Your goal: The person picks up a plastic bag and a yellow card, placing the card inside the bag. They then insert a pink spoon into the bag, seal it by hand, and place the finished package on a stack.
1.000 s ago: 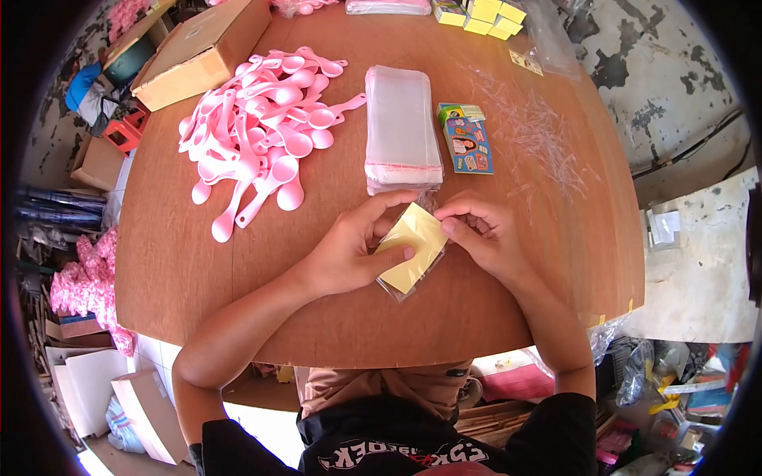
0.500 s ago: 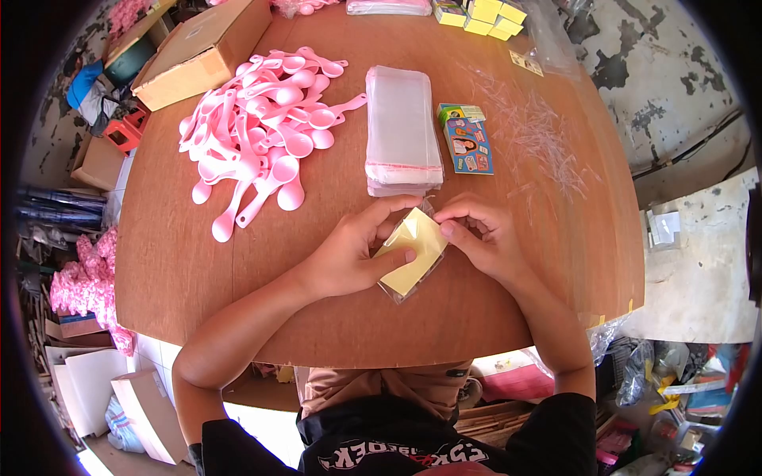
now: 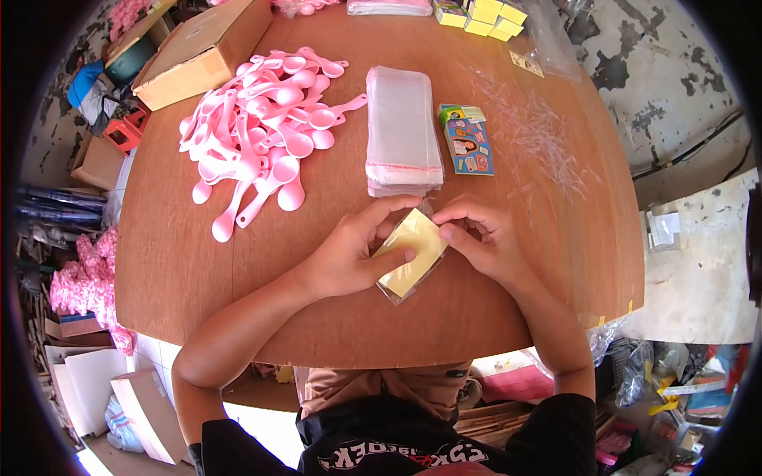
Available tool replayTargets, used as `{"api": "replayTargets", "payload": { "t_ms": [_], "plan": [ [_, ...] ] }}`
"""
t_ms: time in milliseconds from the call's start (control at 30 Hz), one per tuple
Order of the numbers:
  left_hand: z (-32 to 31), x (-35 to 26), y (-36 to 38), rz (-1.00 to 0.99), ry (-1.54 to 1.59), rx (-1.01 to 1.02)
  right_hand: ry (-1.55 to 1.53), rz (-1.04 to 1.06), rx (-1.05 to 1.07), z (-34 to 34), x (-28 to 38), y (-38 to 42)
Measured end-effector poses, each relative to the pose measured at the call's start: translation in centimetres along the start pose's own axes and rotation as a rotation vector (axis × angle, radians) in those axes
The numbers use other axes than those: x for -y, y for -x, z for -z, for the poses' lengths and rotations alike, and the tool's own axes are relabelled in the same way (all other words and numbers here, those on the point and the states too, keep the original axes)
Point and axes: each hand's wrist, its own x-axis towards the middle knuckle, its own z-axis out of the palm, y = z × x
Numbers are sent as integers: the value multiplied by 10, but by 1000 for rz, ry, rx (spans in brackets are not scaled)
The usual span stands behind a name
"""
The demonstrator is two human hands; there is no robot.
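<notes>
A pale yellow card in a clear plastic bag [image 3: 412, 255] lies tilted between my hands, over the near part of the table. My left hand [image 3: 349, 247] is closed on it, thumb across the yellow face and fingers behind. At the bag's upper right edge, my right hand [image 3: 482, 232] pinches with thumb and forefinger; the small bit of plastic there is mostly hidden. Just beyond my hands rests a stack of clear plastic bags [image 3: 401, 119]. Colourful printed cards [image 3: 468, 143] lie to the right of that stack.
Pink plastic spoons [image 3: 262, 127] are heaped at the left, beside a cardboard box [image 3: 202, 51]. Thin clear plastic strips [image 3: 548, 139] are scattered on the right of the wooden table [image 3: 317, 329]. Yellow-edged card bundles [image 3: 488, 17] stand at the far edge. A person [image 3: 87, 87] is at far left.
Almost nothing differs. The bagged yellow card has shifted very slightly in my hands, and the glare on its face has changed.
</notes>
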Motion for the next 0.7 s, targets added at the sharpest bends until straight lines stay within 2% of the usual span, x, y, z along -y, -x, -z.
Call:
{"api": "replayTargets", "payload": {
  "t_ms": [233,500,700],
  "plan": [
    [0,1,-1,3,13,-27,-35,18,-4,1,-1,0],
    [1,7,-2,-87,-54,-63,-13,23,37,0,3,-1],
    [-1,6,-2,-57,11,-63,24,52,64,1,3,-1]
  ]
}}
